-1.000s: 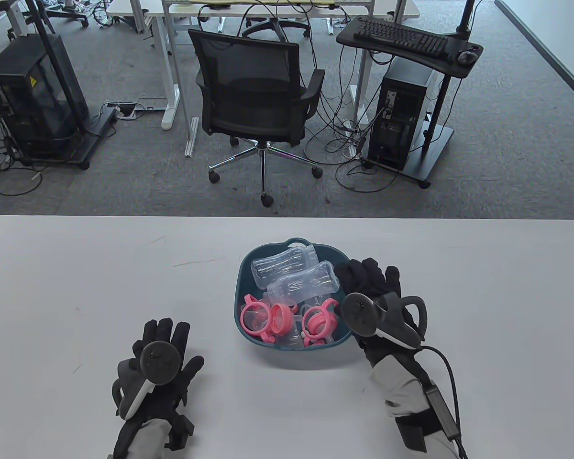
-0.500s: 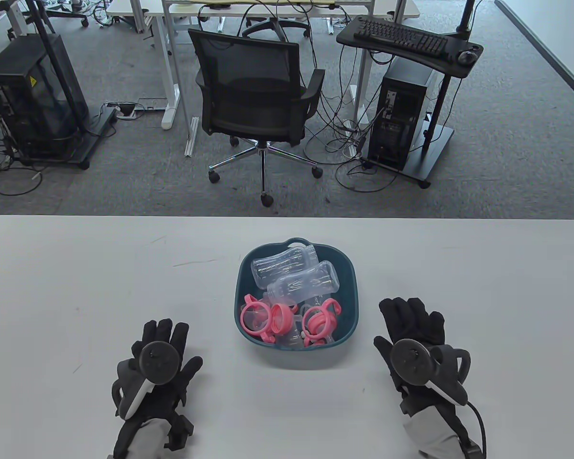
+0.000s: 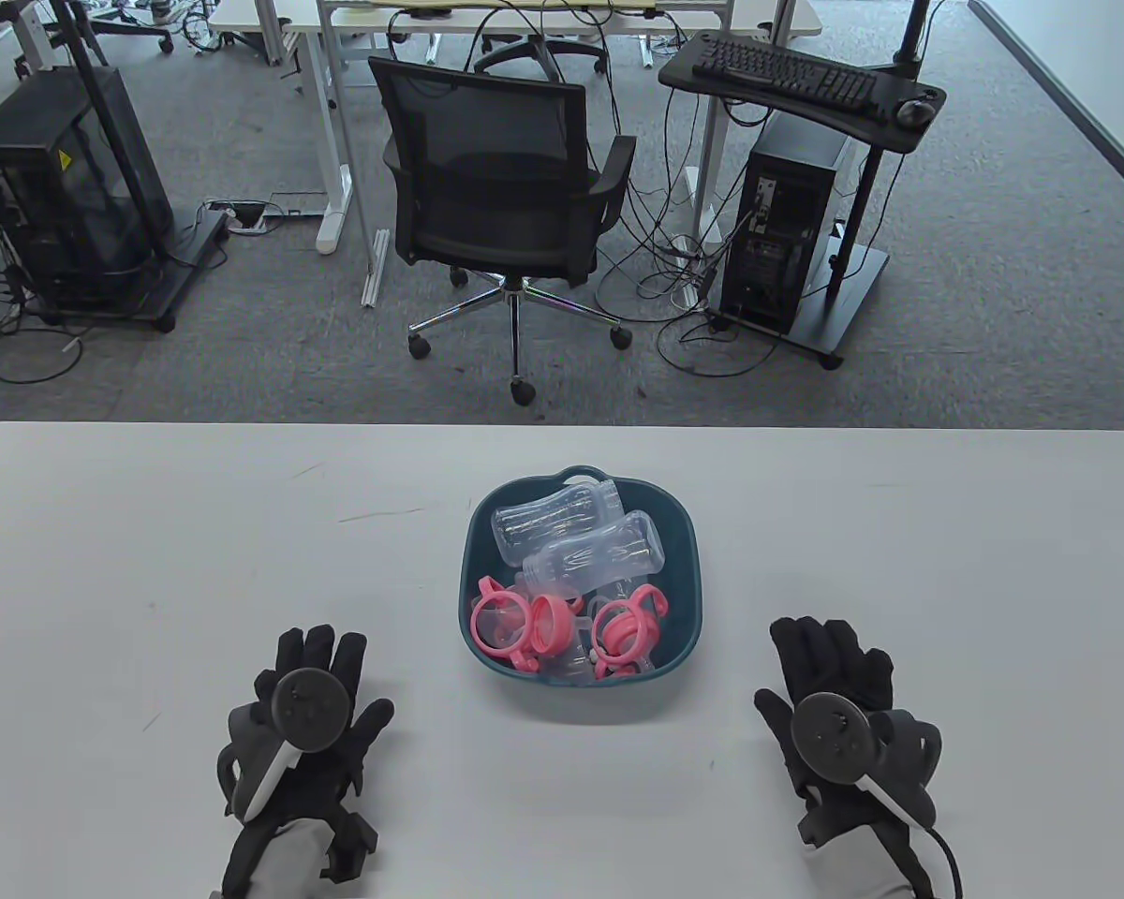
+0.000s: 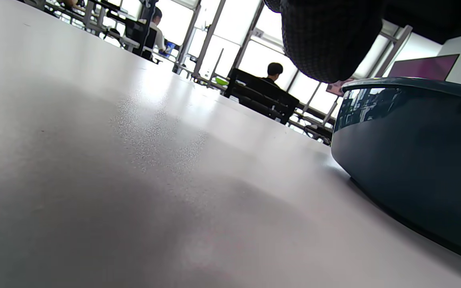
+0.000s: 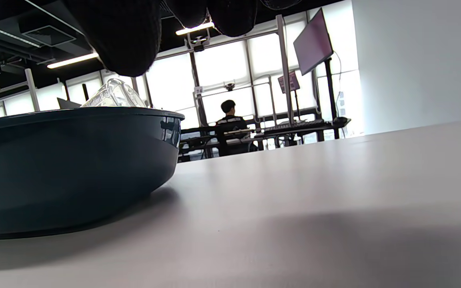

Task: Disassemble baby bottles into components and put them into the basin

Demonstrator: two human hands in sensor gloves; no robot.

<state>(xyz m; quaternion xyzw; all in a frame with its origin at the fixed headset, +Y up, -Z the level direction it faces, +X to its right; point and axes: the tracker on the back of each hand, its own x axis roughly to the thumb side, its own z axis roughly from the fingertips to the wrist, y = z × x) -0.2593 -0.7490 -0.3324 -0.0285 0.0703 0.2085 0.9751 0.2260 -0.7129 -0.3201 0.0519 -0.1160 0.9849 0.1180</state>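
Observation:
A dark teal basin (image 3: 696, 571) stands at the middle of the white table. Inside lie two clear bottle bodies (image 3: 562, 510) at the back and several pink handle rings (image 3: 506, 629) with clear small parts at the front. My left hand (image 3: 318, 655) lies flat on the table to the basin's lower left, fingers straight, holding nothing. My right hand (image 3: 829, 651) lies flat to the basin's lower right, also empty. The basin's wall (image 4: 414, 160) fills the right of the left wrist view and the basin's rim (image 5: 74, 116) the left of the right wrist view, a clear bottle (image 5: 114, 94) showing above it.
The table's far edge (image 3: 562, 427) runs behind the basin. Beyond it on the carpet stand a black office chair (image 3: 496, 178), a computer tower (image 3: 787, 234) and a keyboard stand (image 3: 796, 80). People sit at far desks in both wrist views.
My right hand has drawn back from the basin's right rim to the table at the lower right and settled flat. The left hand has stayed put.

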